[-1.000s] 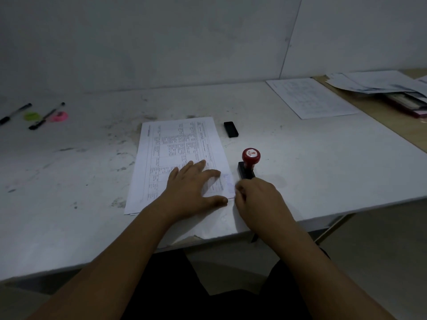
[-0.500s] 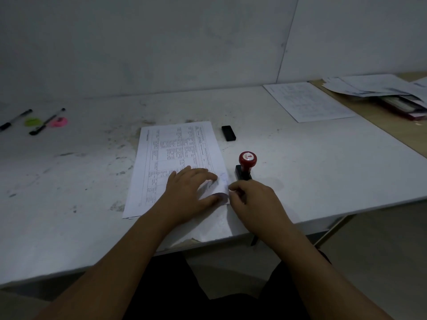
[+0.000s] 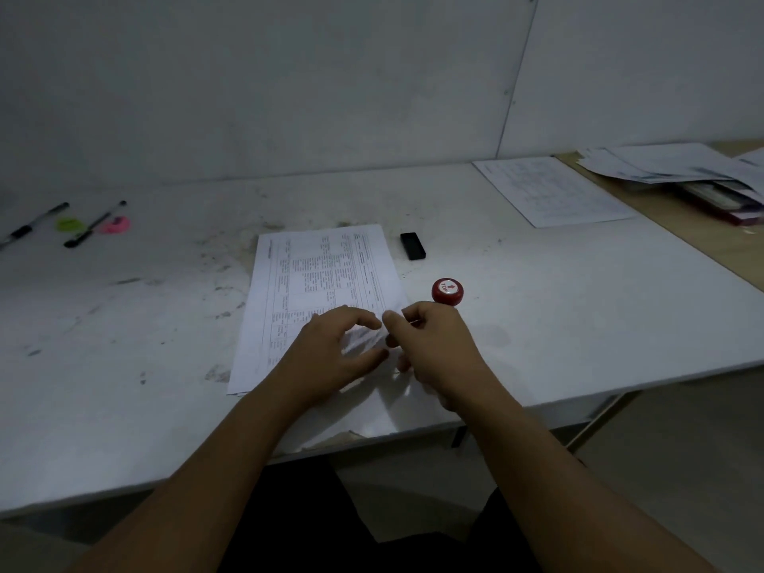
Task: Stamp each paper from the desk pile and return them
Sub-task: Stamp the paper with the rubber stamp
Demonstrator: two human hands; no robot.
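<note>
Paper this thin is light, limp and quick to crease, so the printed sheet [image 3: 318, 275] at mid-frame is best peeled up by one corner and carried flat.

Nearest, the left hand [image 3: 330, 357] arches over the sheet's lower right corner. Its bent fingertips are on top and its thumb is at the edge, gathering the buckled paper. Touching it from the right, the right hand [image 3: 438, 349] pinches the same corner between thumb and forefinger, and its other fingers curl loosely.

Just behind the right hand's knuckles, the red-knobbed stamp [image 3: 447, 291] stands upright on the white desk [image 3: 578, 324], with no hand on it. Farther up, a small black block [image 3: 412, 246] lies just right of the sheet's top edge. Toward the upper right lie another printed page [image 3: 550, 192] and, beyond it, the loose paper pile [image 3: 669, 163]. A black pen [image 3: 95, 223] rests at the upper left.
</note>
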